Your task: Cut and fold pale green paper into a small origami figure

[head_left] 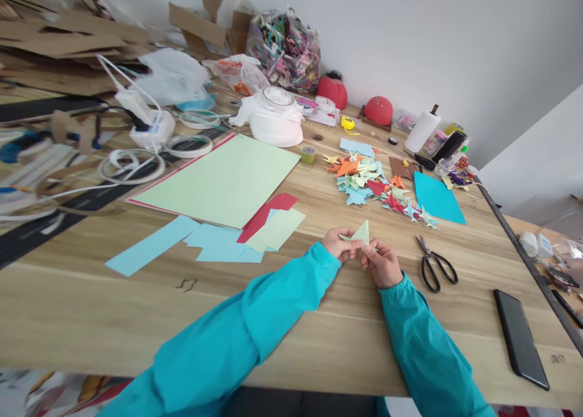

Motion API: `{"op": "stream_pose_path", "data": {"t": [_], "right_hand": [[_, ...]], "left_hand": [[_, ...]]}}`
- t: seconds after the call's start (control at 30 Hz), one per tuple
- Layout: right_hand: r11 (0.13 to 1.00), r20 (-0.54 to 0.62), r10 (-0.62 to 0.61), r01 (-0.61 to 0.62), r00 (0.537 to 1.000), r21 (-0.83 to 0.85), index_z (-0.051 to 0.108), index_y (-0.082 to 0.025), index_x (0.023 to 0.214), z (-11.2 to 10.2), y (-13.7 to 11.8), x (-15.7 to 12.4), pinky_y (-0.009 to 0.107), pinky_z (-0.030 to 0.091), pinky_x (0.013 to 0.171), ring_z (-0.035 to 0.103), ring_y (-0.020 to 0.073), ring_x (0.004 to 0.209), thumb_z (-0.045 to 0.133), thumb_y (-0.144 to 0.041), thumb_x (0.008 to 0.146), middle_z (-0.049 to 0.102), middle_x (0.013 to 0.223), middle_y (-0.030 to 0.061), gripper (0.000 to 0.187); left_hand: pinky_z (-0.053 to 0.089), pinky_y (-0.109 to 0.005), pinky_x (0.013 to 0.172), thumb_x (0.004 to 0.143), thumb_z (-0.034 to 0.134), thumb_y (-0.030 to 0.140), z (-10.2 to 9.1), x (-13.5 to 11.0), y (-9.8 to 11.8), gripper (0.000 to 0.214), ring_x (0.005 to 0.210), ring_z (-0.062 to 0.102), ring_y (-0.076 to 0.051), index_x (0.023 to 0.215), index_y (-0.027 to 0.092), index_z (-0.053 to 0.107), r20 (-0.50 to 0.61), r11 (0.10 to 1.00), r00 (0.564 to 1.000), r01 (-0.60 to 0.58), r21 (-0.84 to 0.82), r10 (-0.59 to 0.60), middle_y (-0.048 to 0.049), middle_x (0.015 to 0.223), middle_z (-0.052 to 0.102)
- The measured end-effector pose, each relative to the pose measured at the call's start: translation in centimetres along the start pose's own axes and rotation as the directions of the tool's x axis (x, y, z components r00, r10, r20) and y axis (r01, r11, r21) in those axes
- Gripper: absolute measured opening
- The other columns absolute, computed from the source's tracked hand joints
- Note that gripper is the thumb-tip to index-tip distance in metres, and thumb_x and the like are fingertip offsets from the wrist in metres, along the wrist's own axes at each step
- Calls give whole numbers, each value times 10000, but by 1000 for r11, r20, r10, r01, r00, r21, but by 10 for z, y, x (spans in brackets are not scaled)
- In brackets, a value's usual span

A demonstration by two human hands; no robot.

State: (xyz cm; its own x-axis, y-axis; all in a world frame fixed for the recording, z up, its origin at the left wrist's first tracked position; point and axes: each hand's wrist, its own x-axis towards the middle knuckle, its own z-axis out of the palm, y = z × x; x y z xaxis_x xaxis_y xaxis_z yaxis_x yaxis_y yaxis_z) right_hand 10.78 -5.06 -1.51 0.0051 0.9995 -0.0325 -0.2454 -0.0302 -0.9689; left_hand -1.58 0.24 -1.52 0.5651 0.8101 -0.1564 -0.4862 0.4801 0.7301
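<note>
Between my two hands is a small piece of folded pale green paper (362,232), its pointed tip upward. My left hand (340,243) pinches its left side, and my right hand (381,261) grips its lower right edge with thumb and fingers. Just beyond lies a heap of folded paper cranes (357,177) in orange, green, blue and red. To the right of my right hand rest black-handled scissors (435,264), blades pointing away. Left of my hands are loose cut sheets: a pale green piece (277,230), a red piece (264,215) and light blue pieces (228,244).
A large pale green sheet stack (223,177) lies at left. A turquoise sheet (438,197) is at right, a black phone (520,338) near the front edge. Farther back stand a power strip (153,128), coiled cables, a white bag (276,122), red pincushions (378,110) and a yellow tape measure (347,123).
</note>
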Motion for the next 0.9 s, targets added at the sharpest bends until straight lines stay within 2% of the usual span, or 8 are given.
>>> {"op": "stream_pose_path", "data": {"t": [0.1, 0.2, 0.33, 0.47, 0.57, 0.73, 0.9], "right_hand": [[998, 37, -3, 1, 999, 59, 484, -177, 568, 1, 0, 0, 197, 308, 387, 442, 73, 373, 653, -347, 687, 546, 450, -45, 268], [999, 22, -31, 30, 999, 12, 511, -171, 590, 2, 1, 1, 200, 324, 403, 453, 72, 382, 628, -336, 717, 550, 459, -42, 239], [998, -33, -39, 37, 999, -59, 561, -166, 629, 2, 1, 3, 220, 368, 428, 499, 92, 415, 661, -341, 679, 598, 514, -19, 208], [992, -56, -52, 45, 997, -114, 563, -167, 606, 4, -2, 1, 237, 405, 446, 512, 101, 426, 701, -332, 626, 613, 520, -10, 216], [987, -58, -80, 71, 995, -143, 549, -175, 571, 7, -6, -2, 234, 411, 445, 502, 95, 417, 708, -331, 615, 601, 492, -22, 227], [990, -13, -89, 87, 996, -107, 550, -174, 527, 6, -8, -3, 236, 422, 437, 511, 97, 402, 724, -334, 590, 616, 485, -18, 244], [999, 16, -51, 51, 999, -3, 633, -155, 624, 2, -1, 2, 221, 442, 440, 577, 112, 436, 645, -357, 692, 667, 556, 23, 213]], "left_hand": [[306, -174, 370, 411, 801, 216, 1, -1, 0, 310, 335, 429, -49, 591, 108, 574, 39, 998, 999, 29, -61, -27, 38, 366, 501], [321, -172, 376, 414, 802, 220, 1, -1, 0, 312, 338, 437, -52, 586, 110, 566, 7, 997, 999, 34, -70, -34, 40, 356, 495], [354, -190, 380, 405, 803, 264, -2, 2, 0, 339, 331, 450, -66, 594, 115, 564, -68, 999, 997, -22, 35, 24, 39, 357, 510], [317, -184, 344, 406, 800, 290, -3, 2, 2, 344, 310, 433, -61, 586, 114, 564, -82, 987, 994, -58, 151, 71, 35, 359, 519], [280, -177, 327, 406, 801, 281, -2, 0, 3, 340, 298, 406, -48, 589, 114, 568, -44, 992, 999, -17, 125, 22, 45, 343, 495], [283, -179, 325, 388, 805, 265, -2, -1, 6, 334, 290, 382, -41, 532, 111, 546, 20, 992, 992, 121, 36, -121, 56, 311, 443], [348, -191, 350, 403, 796, 255, -5, 1, 8, 315, 309, 425, -59, 554, 120, 554, -34, 995, 997, 73, 68, -71, 47, 331, 482]]}}
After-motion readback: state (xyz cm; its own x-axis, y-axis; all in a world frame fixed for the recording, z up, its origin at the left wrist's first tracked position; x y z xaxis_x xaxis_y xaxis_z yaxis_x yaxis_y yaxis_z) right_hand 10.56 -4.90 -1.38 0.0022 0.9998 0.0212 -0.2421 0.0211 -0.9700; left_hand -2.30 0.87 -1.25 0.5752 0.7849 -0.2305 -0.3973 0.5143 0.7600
